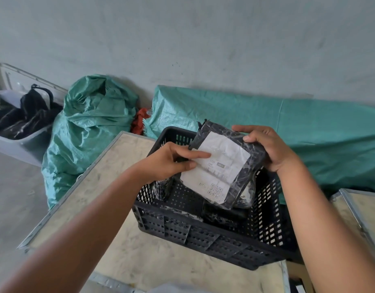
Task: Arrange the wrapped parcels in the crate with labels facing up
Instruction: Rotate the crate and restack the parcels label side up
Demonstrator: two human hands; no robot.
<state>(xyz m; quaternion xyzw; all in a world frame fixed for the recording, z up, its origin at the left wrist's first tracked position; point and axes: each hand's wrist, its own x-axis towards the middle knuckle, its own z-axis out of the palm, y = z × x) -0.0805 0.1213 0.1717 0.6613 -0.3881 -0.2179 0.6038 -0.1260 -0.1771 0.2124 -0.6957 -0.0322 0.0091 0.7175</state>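
Both hands — left grip (171, 161), right grip (266, 149) — clasp one parcel (222, 166), label up; above crate (203, 235).

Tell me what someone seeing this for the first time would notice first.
Most striking is the black-wrapped parcel held tilted above the black plastic crate at centre, its white label facing the camera. The left hand pinches its left edge and the right hand grips its upper right corner. Behind, green woven sacks lean against the grey wall.
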